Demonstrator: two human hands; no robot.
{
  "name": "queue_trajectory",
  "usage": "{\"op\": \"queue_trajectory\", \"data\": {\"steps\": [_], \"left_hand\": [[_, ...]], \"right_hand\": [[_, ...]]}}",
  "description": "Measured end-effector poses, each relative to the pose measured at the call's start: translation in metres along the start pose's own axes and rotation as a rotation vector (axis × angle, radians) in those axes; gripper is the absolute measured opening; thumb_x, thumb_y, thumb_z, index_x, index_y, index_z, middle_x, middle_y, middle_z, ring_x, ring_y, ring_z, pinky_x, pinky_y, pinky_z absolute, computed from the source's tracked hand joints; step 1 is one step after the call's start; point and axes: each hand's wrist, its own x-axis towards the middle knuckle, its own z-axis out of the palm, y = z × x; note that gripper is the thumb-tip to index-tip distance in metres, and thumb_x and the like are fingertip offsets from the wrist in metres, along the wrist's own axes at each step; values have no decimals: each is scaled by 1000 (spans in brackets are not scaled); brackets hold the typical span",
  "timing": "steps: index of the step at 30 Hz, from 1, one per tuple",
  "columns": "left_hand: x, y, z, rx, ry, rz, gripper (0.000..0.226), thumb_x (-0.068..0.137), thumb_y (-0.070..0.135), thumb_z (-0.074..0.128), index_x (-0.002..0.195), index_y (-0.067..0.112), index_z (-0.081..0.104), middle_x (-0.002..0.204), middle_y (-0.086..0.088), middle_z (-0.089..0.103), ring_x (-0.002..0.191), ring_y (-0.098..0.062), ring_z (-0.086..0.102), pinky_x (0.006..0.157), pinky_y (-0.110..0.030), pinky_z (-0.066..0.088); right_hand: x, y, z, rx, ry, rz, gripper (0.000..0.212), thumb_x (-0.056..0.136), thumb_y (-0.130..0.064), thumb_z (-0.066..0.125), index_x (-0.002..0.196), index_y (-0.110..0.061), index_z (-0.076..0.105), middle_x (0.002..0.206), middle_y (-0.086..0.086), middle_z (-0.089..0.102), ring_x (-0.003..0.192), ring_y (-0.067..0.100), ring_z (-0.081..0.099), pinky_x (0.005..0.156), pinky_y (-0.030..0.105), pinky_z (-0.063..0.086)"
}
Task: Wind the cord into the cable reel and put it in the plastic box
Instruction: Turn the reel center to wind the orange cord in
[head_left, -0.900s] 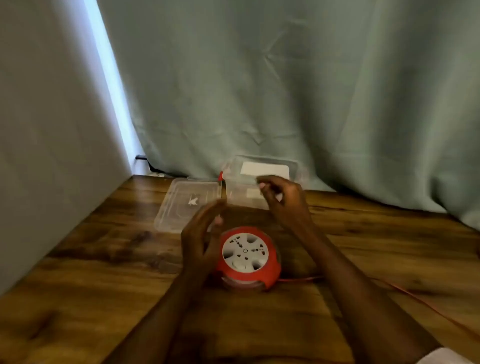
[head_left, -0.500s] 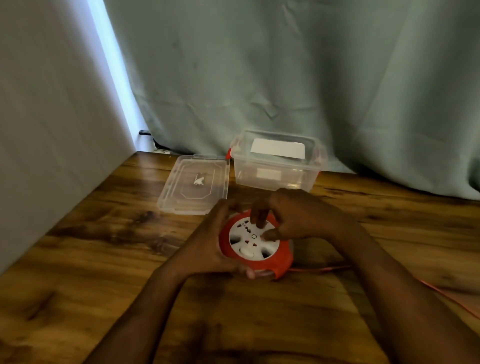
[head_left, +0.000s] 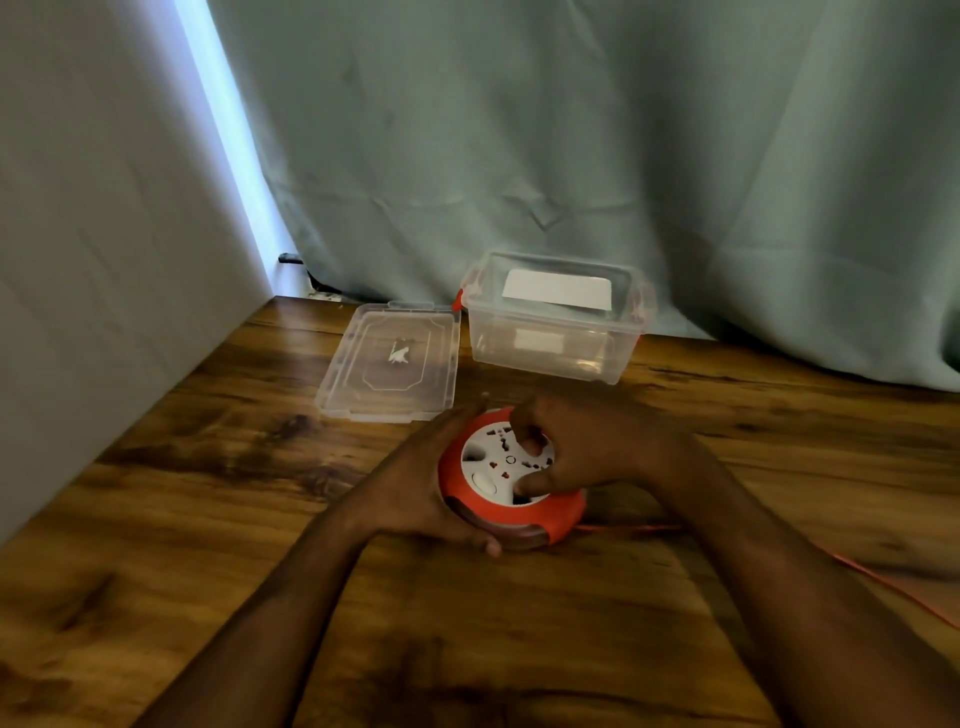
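A round orange cable reel (head_left: 540, 518) with a white socket face lies flat on the wooden table (head_left: 208, 519). My left hand (head_left: 415, 488) cups its left rim, thumb under the front edge. Over the white face my right hand (head_left: 582, 452) curls, fingertips and thumb pressed into it. A thin orange cord (head_left: 857, 566) leaves the reel's right side and runs off toward the lower right. The clear plastic box (head_left: 550, 332) stands open behind the reel.
The box's clear lid (head_left: 389, 361) lies flat to the left of the box. A grey wall (head_left: 104, 260) borders the table's left side and a green curtain (head_left: 623, 156) hangs behind it.
Both hands came down from near the box onto the reel. The left hand closed round the rim and the right hand's fingers settled on the white face.
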Motion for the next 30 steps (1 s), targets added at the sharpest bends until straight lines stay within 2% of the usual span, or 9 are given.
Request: {"op": "queue_trajectory", "data": {"steps": [7, 9, 12, 14, 16, 19, 21, 26, 30], "left_hand": [[2, 8, 0, -5, 7, 45, 134, 45, 77, 88, 151, 62, 7, 151, 43, 26, 142, 9, 34, 116, -17, 29], [3, 9, 0, -10, 4, 53, 133, 48, 70, 91, 152, 60, 9, 152, 41, 29, 141, 9, 36, 116, -17, 30], [4, 6, 1, -26, -1, 44, 135, 48, 65, 94, 155, 54, 12, 156, 30, 34, 142, 2, 39, 119, -31, 36], [4, 3, 2, -17, -14, 33, 137, 48, 65, 94, 157, 50, 12, 159, 25, 33, 144, 1, 37, 121, -36, 36], [4, 2, 1, 1, -23, 33, 136, 46, 70, 91, 154, 57, 9, 156, 36, 26, 142, 10, 31, 120, -25, 30], [4, 3, 0, 28, -19, 52, 132, 47, 69, 91, 148, 64, 7, 144, 56, 17, 134, 27, 23, 108, 1, 19], [4, 2, 0, 28, -19, 54, 133, 47, 65, 93, 151, 58, 10, 143, 56, 18, 133, 28, 24, 106, 4, 18], [3, 2, 1, 3, -34, 50, 137, 45, 67, 92, 156, 47, 14, 149, 42, 26, 138, 17, 31, 114, -10, 25], [3, 4, -1, -8, -23, 59, 135, 46, 65, 93, 155, 51, 14, 150, 42, 26, 138, 16, 32, 112, -7, 27]], "right_hand": [[6, -9, 9, -46, 103, 4, 51, 73, -82, 61, 80, -32, 59, 72, -21, 46, 59, -2, 42, 50, 18, 27], [9, -13, 13, -28, 124, 11, 49, 74, -83, 58, 70, -35, 46, 84, -18, 59, 61, -1, 43, 53, 19, 29], [12, -13, 11, 5, 105, 20, 47, 80, -72, 63, 63, -34, 42, 108, -10, 72, 78, 7, 62, 60, 22, 41], [9, -8, 2, 63, 60, -1, 32, 83, -55, 72, 69, -39, 47, 93, -18, 66, 82, 5, 65, 59, 18, 42], [3, 1, -9, 86, -4, -8, 22, 81, -43, 78, 88, -44, 57, 85, -26, 50, 77, 0, 56, 59, 16, 39], [0, 10, -11, 126, -100, 15, 46, 80, -39, 81, 119, -47, 57, 93, -28, 43, 74, -6, 48, 58, 13, 37], [1, 10, -8, 130, -119, 28, 52, 82, -39, 80, 126, -47, 54, 102, -25, 44, 76, -4, 50, 57, 12, 38], [1, 13, -3, 151, -109, 55, 56, 80, -42, 81, 127, -47, 51, 93, -26, 42, 73, -6, 48, 53, 9, 37], [2, 14, -1, 156, -86, 32, 52, 72, -53, 82, 113, -47, 51, 106, -22, 47, 80, -4, 50, 56, 13, 39]]}}
